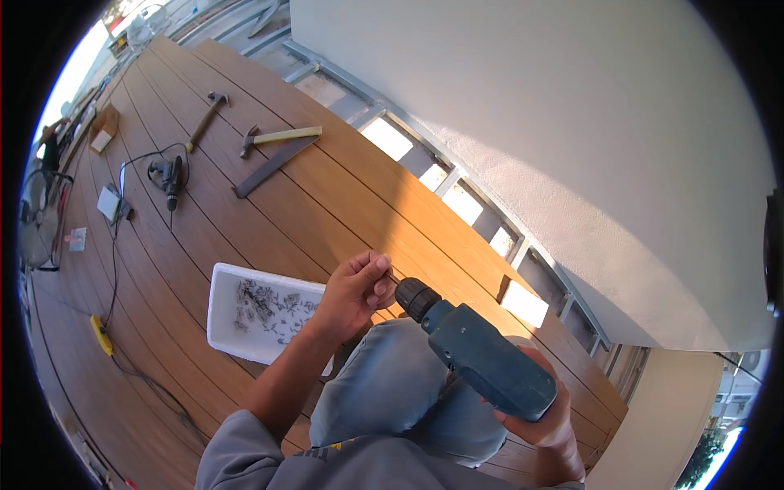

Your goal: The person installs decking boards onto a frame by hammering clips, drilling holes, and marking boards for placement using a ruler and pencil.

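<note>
My right hand grips the handle of a dark teal cordless drill, whose black chuck points up and left. My left hand is pinched at the drill's tip, fingers closed on a small screw or bit that I can barely see. Both hands hover over my bent knee in blue jeans, above the brown wooden deck boards. Just left of my left hand sits a white tray holding several small metal screws.
Two hammers and a flat metal bar lie farther up the deck. A corded power tool with a black cable lies at left. A white wall runs along the right, with an open metal frame gap beside it.
</note>
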Motion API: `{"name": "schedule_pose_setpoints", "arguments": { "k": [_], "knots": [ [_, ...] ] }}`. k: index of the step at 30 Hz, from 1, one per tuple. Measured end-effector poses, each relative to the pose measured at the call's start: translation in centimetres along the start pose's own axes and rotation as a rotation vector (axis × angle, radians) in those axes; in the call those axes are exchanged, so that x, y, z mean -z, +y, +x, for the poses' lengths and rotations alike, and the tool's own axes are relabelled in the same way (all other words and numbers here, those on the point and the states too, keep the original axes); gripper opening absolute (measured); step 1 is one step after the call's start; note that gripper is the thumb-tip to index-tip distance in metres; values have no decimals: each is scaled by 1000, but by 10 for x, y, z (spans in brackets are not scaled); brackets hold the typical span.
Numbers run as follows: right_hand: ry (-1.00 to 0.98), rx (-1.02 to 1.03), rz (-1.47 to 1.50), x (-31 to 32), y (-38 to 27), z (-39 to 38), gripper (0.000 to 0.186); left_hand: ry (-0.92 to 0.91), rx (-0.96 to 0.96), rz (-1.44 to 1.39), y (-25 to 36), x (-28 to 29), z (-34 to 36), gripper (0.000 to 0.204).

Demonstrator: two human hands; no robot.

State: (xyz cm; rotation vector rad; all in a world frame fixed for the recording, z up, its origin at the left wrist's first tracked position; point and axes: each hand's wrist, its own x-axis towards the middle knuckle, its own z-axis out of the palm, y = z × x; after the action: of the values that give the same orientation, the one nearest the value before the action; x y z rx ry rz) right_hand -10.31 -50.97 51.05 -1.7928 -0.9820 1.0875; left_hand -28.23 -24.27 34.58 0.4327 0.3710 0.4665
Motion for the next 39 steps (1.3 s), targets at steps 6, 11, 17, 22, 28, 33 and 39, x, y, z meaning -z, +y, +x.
{"name": "schedule_pose_setpoints", "arguments": {
  "k": [6,11,17,22,28,33,39],
  "knots": [
    [108,47,135,18,23,19,95,100,31,-168,-16,-44,72,30],
    [86,-46,340,53,41,49,91,365,80,0,-33,-76,118,28],
    [-63,-154,330,56,30,73,87,459,41,586,-106,21,123,39],
    [-41,-108,110,87,40,84,84,611,98,-287,-106,-22,146,31],
    [-90,-79,-330,106,36,135,87,647,89,-276,-103,-24,183,22],
    [-137,-265,-307,120,67,208,91,753,213,-274,-130,21,257,23],
    [-189,-448,-434,137,98,308,88,766,280,-308,-151,53,335,25]
  ]
}}
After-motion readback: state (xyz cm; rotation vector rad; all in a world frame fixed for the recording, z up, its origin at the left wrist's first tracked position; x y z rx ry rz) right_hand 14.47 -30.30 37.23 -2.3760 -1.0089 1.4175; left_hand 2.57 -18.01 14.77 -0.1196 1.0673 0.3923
